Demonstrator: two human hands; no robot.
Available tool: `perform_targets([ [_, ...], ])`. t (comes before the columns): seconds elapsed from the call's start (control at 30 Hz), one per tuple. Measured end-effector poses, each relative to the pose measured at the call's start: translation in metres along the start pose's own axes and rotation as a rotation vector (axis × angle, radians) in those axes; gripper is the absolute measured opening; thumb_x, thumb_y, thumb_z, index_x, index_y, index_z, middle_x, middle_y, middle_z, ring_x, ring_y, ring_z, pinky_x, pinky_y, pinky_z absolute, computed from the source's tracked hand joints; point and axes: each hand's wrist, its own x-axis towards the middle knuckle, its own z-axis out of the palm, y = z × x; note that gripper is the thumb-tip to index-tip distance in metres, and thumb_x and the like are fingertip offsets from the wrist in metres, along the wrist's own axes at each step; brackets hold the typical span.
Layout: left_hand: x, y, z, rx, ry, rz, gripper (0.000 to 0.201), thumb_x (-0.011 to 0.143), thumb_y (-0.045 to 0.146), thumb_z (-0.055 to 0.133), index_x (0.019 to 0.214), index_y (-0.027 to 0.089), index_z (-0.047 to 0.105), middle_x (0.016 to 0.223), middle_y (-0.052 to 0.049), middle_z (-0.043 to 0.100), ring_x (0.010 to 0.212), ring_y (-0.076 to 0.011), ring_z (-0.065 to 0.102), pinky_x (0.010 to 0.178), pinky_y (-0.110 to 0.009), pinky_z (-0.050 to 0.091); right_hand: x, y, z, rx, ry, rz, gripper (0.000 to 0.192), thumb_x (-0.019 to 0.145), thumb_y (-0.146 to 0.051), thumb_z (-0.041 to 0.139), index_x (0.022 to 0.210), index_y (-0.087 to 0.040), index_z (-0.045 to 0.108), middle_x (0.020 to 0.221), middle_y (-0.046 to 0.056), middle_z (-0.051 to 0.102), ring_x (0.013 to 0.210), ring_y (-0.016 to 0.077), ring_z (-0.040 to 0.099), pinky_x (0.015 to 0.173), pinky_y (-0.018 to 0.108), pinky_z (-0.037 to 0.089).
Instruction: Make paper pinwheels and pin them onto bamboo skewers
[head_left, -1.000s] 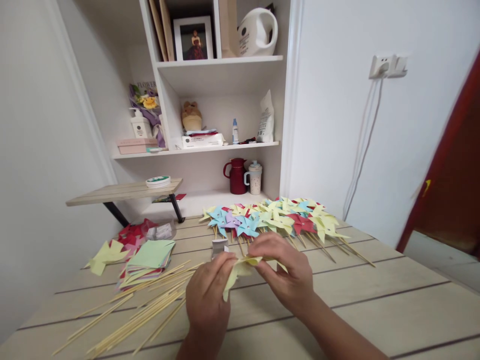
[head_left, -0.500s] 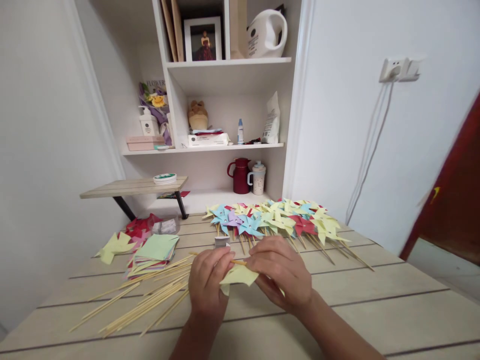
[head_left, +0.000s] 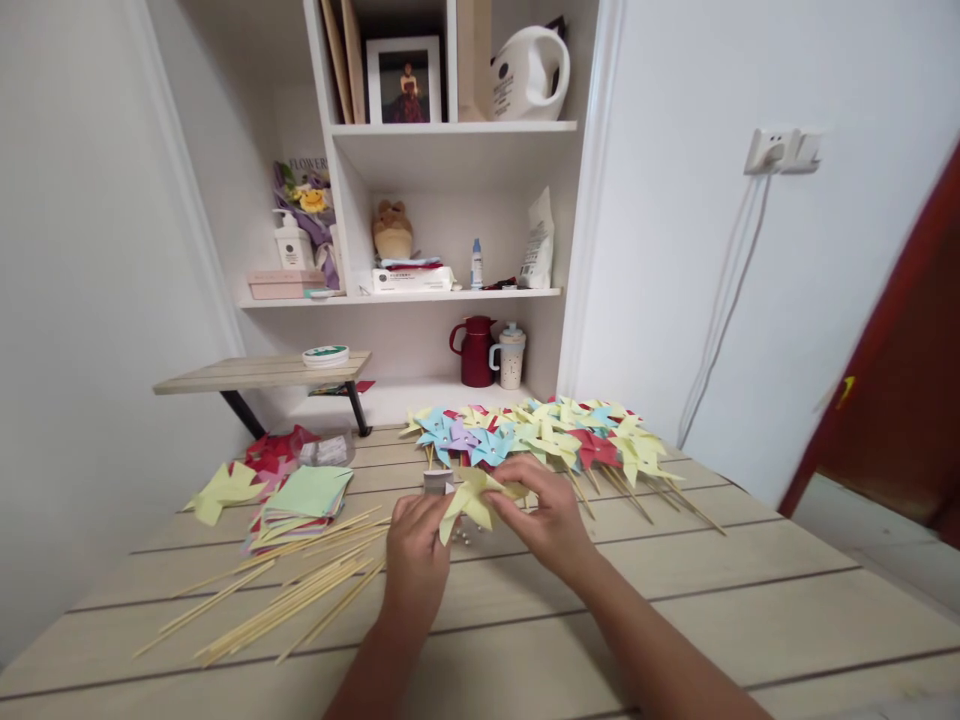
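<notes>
A pale yellow paper pinwheel (head_left: 474, 502) is held up between my hands, its blades facing me. My left hand (head_left: 417, 555) is closed at its left edge, and what lies inside the fingers is hidden. With thumb and fingers, my right hand (head_left: 544, 515) pinches the pinwheel's right side. No stick shows at the pinwheel now. Small shiny pins (head_left: 462, 536) lie on the table just beneath it. Behind my left hand stands a small grey box (head_left: 439, 482). Thin wooden sticks (head_left: 300, 605) are spread left of my left hand.
Finished pinwheels on sticks (head_left: 551, 440) lie in a heap at the back. To the left are a stack of coloured paper squares (head_left: 307, 492), a loose yellow pinwheel (head_left: 223, 492) and a clear plastic box (head_left: 326, 448). A small raised shelf (head_left: 262, 373) stands behind them.
The yellow pinwheel has been raised and turned so its blades face me. My right hand has moved up and left. The stick seen between my hands is now out of sight; pins came into view.
</notes>
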Motion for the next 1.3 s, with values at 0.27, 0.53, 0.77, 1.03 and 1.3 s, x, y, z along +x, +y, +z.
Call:
perform_targets([
  [0.27,-0.002,0.005,0.004,0.010,-0.016,-0.061,0.019,0.088,0.014,0.056,0.095,0.021,0.072,0.077,-0.003,0.072,0.071,-0.0197,0.062,0.067,-0.030,0.047,0.001,0.000,-0.003,0.051,-0.036,0.284,0.009,0.082,-0.027,0.070,0.085,-0.021,0.064,0.078,0.001,0.069,0.072,0.0181,0.064,0.067,0.029,0.048],
  [0.53,-0.002,0.007,0.002,0.114,0.010,0.010,0.031,0.087,0.006,0.049,0.105,0.020,0.070,0.076,-0.003,0.071,0.071,-0.0195,0.062,0.070,-0.032,0.047,0.000,0.000,-0.001,-0.042,-0.010,0.142,0.005,0.084,-0.023,0.068,0.086,-0.022,0.064,0.081,0.003,0.067,0.079,0.0197,0.062,0.072,0.032,0.047],
  [0.77,-0.005,0.006,0.007,0.085,0.029,-0.031,0.034,0.084,0.004,0.048,0.105,0.019,0.070,0.078,-0.004,0.071,0.072,-0.0199,0.062,0.071,-0.032,0.046,0.000,0.002,0.001,-0.083,-0.001,0.060,0.003,0.086,-0.021,0.067,0.087,-0.022,0.063,0.081,0.004,0.067,0.084,0.0221,0.062,0.075,0.035,0.047],
  [1.03,0.001,0.020,0.014,-0.375,-0.104,-0.753,0.030,0.083,0.031,0.058,0.055,0.019,0.059,0.050,0.002,0.054,0.049,-0.0137,0.047,0.052,-0.025,0.035,0.004,0.007,-0.001,-0.145,-0.131,0.343,0.014,0.085,-0.032,0.064,0.095,-0.022,0.064,0.090,0.004,0.071,0.085,0.0230,0.062,0.076,0.035,0.047],
  [1.3,0.009,0.028,0.017,-0.830,0.036,-1.002,0.027,0.077,0.035,0.067,0.059,0.015,0.066,0.058,-0.001,0.061,0.051,-0.0099,0.048,0.058,-0.022,0.038,0.002,0.014,-0.001,-0.035,-0.106,0.489,0.050,0.091,-0.043,0.056,0.137,-0.024,0.049,0.099,0.006,0.069,0.087,0.0229,0.065,0.073,0.034,0.049],
])
